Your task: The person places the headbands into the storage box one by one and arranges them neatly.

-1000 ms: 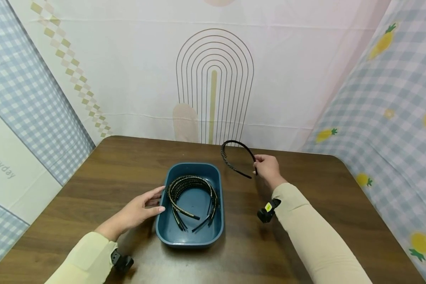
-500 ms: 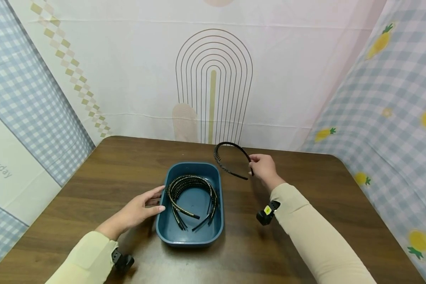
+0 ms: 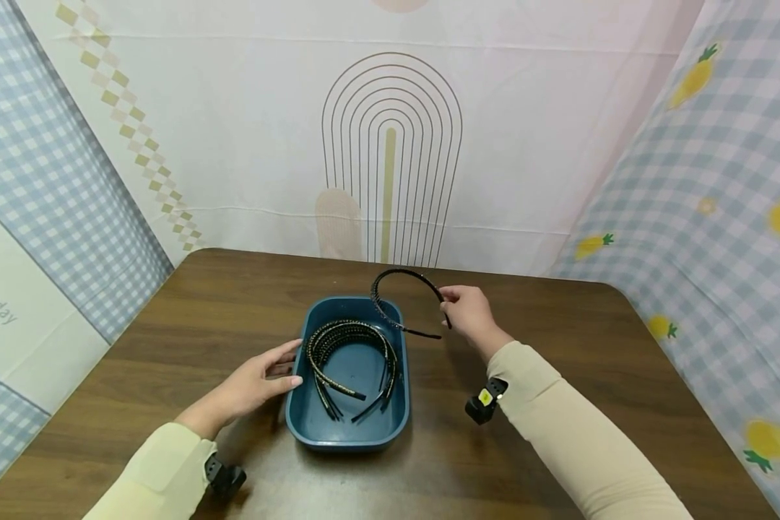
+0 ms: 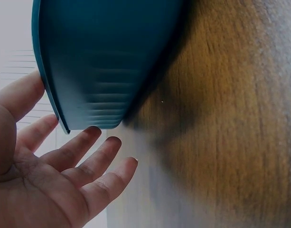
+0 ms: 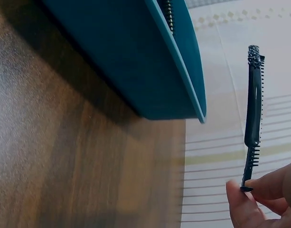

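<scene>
My right hand (image 3: 469, 312) pinches one end of a thin black headband (image 3: 406, 272) between thumb and fingers. The headband is held up over the far right corner of a blue plastic basin (image 3: 295, 419), and small comb teeth line its inner side in the right wrist view. Several black headbands with gold dots (image 3: 328, 339) lie nested together inside the basin, their ends toward me. At the basin's left side, my left hand (image 3: 253, 386) touches the rim with thumb and fingertips, its fingers spread and nearly straight in the left wrist view (image 4: 64, 175).
The basin stands on a brown wooden table (image 3: 234, 303). A white patterned cloth (image 3: 247, 130) hangs behind the table's far edge. Blue checked cloths hang at the left and right (image 3: 676, 238). Each wrist carries a small black camera (image 3: 224, 477).
My right hand has moved left and slightly toward me with the headband, bringing it from beside the basin to over its far right corner. The left hand and basin have stayed put.
</scene>
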Motion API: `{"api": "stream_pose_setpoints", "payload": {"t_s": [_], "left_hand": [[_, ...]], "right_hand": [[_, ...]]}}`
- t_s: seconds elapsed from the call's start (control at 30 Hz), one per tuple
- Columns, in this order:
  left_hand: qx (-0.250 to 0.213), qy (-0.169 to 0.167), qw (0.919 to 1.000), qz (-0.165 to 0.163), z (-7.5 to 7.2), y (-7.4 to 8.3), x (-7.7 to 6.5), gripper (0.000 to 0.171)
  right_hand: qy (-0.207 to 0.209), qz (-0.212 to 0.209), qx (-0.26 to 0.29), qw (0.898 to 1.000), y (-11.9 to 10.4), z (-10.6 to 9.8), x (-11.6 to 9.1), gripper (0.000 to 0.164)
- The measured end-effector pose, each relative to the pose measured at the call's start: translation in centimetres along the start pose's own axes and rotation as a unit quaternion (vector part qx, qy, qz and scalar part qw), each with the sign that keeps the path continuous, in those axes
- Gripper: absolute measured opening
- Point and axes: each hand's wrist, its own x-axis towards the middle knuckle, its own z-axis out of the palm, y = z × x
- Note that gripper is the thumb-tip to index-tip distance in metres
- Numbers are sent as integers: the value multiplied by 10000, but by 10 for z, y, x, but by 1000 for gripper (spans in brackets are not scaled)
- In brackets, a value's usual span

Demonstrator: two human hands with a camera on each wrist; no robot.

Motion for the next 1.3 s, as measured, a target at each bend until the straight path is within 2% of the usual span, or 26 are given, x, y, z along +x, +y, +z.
{"api": "stream_pose_setpoints", "payload": {"t_s": [0.43, 0.67, 1.3], "left_hand": [[19, -97, 9999, 66, 1, 5, -4, 66], [101, -19, 9999, -74, 1, 6, -1, 66], [166, -15, 9998, -134, 0, 8, -2, 67]], "right_hand": [[-456, -108, -169, 9988, -11, 13, -16, 35], [-544, -101, -211, 9982, -20, 19, -21, 33], [-789, -242, -422, 9957, -30, 40, -29, 32]]}}
